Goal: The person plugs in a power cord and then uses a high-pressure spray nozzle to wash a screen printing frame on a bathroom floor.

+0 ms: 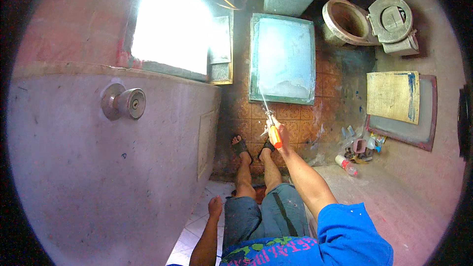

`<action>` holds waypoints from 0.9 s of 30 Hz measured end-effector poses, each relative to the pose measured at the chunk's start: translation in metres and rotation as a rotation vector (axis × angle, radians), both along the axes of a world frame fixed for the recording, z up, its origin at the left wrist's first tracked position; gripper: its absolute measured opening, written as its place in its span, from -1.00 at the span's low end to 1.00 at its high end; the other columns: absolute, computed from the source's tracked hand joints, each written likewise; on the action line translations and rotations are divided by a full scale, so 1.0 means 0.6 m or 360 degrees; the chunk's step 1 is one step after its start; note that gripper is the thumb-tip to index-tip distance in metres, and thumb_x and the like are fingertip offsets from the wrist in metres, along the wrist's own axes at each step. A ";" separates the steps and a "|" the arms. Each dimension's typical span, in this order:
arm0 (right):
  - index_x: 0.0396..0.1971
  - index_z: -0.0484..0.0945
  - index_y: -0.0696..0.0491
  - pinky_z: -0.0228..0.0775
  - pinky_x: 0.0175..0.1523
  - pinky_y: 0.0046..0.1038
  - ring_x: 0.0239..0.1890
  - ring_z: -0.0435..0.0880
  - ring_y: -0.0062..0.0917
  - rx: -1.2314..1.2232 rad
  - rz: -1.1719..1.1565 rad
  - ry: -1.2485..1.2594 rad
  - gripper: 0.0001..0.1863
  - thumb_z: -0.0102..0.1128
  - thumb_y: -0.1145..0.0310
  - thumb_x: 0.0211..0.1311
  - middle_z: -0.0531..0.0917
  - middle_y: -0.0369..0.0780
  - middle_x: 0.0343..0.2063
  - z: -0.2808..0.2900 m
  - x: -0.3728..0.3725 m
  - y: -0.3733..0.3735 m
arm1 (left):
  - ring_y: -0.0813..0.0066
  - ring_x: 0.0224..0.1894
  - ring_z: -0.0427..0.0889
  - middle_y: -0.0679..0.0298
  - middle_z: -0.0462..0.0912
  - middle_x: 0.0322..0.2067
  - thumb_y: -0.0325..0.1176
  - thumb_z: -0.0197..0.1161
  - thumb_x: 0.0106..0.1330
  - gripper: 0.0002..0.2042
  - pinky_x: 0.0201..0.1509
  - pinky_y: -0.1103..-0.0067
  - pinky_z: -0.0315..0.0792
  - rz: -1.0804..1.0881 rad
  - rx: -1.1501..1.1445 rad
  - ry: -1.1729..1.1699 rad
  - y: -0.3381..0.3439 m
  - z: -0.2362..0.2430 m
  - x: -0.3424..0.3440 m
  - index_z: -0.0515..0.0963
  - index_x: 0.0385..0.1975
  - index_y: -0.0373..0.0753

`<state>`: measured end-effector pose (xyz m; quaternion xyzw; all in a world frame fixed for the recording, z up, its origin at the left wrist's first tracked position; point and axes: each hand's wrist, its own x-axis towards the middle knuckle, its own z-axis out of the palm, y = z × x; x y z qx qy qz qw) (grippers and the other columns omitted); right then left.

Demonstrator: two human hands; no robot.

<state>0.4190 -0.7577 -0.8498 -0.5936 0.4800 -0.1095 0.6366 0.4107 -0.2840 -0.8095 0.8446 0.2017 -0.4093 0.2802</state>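
Observation:
In my right hand [274, 130] is a spray gun [269, 120] with an orange handle and a metal body, gripped by curled fingers. A thin white jet runs from its nozzle onto a rectangular framed screen [282, 54] ahead of me, with a teal rim and a pale, patchy surface. My left hand [215, 207] hangs low beside my left leg, fingers curled closed with nothing visible in them. My sandalled feet stand on brown tiles [290, 111] just short of the screen.
An open door [74, 143] fills the left, beside a bright window [167, 24]. A metal tank [290, 0] and toilet [394, 19] stand at the back. Framed boards [392, 96] lean on the right wall, near a plastic bottle [346, 165] and small clutter [359, 145].

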 end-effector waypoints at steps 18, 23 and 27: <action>0.09 0.48 0.15 0.38 -0.48 -0.49 -0.57 0.59 -0.55 -0.0197 0.0112 0.0111 -0.61 0.06 0.29 0.35 0.62 -0.27 -0.57 0.034 0.040 -0.029 | 0.15 -0.32 0.60 0.05 0.64 -0.44 0.00 0.05 0.36 -0.57 -0.18 0.31 0.43 -0.0472 0.0162 -0.0037 -0.033 0.044 0.001 0.59 -0.38 -0.32; -0.37 0.59 0.00 0.18 -0.70 -0.61 -0.76 0.42 -0.72 0.0929 -0.0596 -0.0360 -0.65 0.03 0.03 0.39 0.46 -0.41 -0.73 0.019 0.057 -0.037 | 0.25 -0.36 0.60 0.13 0.64 -0.47 0.00 0.06 0.36 -0.57 -0.23 0.36 0.44 -0.0442 0.0132 -0.0112 -0.037 0.049 0.000 0.59 -0.36 -0.31; -0.29 0.58 0.02 0.24 -0.68 -0.55 -0.76 0.45 -0.67 -0.0591 -0.0056 -0.0076 -0.66 0.06 0.03 0.36 0.48 -0.37 -0.76 0.020 0.062 -0.032 | 0.38 -0.36 0.60 0.17 0.65 -0.45 -0.01 0.08 0.37 -0.59 -0.27 0.45 0.45 -0.0229 0.0012 -0.0055 -0.022 0.035 -0.007 0.59 -0.33 -0.30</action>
